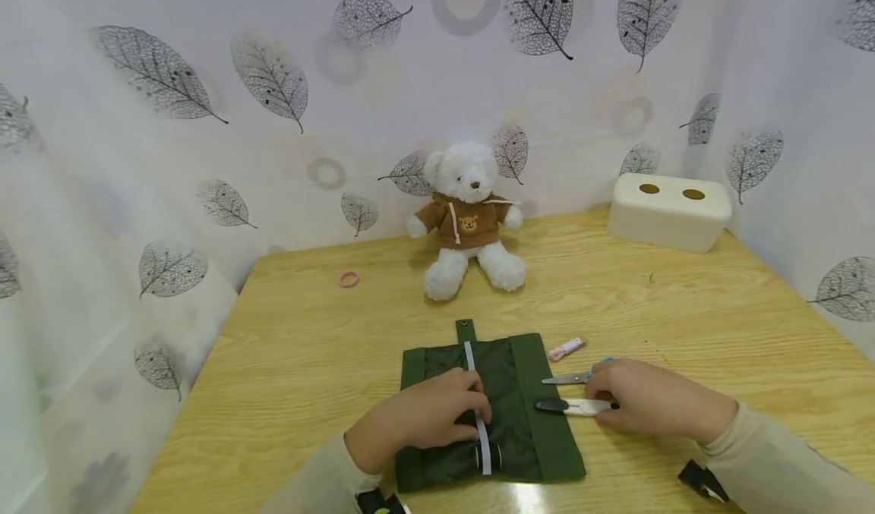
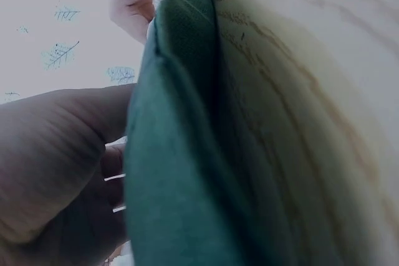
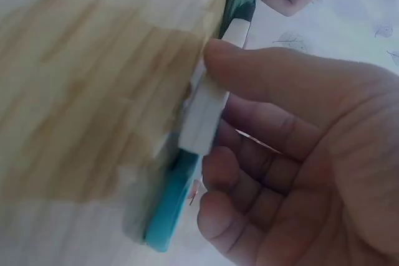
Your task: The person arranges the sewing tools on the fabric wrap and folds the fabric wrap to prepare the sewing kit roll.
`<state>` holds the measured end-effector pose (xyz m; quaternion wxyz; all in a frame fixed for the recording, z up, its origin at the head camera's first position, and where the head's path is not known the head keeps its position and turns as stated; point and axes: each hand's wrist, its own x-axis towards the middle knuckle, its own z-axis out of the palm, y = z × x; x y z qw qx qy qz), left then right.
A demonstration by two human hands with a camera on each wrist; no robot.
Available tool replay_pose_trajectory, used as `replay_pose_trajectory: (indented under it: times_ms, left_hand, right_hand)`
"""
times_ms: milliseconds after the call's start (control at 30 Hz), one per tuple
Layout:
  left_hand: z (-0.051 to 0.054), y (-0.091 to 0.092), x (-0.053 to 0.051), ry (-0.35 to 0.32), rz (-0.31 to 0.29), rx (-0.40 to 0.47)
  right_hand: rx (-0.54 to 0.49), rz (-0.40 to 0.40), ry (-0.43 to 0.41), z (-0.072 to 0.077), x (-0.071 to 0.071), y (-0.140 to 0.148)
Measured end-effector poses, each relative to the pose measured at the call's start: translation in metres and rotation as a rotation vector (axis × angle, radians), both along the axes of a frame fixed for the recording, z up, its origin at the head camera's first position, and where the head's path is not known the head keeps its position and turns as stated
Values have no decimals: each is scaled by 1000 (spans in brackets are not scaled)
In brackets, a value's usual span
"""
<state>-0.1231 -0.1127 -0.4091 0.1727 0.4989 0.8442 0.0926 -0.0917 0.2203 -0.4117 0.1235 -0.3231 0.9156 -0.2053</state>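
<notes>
Green pouch point(image 1: 506, 370) lies open on table point(image 1: 294, 377). R hand point(image 1: 639, 396), just R of pouch, pinches white-and-black tool point(image 1: 581, 407) btwn thumb & fingers, black end over pouch's R flap. Teal-handled scissors point(image 1: 567, 379) right by R hand, tip over same flap. L hand point(image 1: 437, 409) over pouch, fingers at white strap point(image 1: 486, 453); can't tell if thumb & fingertips meet on it. Dark spool point(image 1: 497, 455) under strap, nr pouch's near edge. Pink-white bundle point(image 1: 567, 348) nr pouch's far R corner. Bear point(image 1: 472, 222) beyond pouch.
</notes>
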Motion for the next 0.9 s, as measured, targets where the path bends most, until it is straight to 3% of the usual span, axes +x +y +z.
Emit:
replay_pose_trajectory:
  times_ms: [133, 333, 900]
  left_hand:
    - [1, -1, 1, -10, 7, 0]
    - [2, -2, 3, 29, 0, -1]
    - [2, 0, 5, 62, 22, -17]
  right_hand:
    - [-12, 30, 46, 5, -2, -6]
    - [-50, 89, 97, 10, -2, -17]
    - [-56, 214, 197, 11, -4, -43]
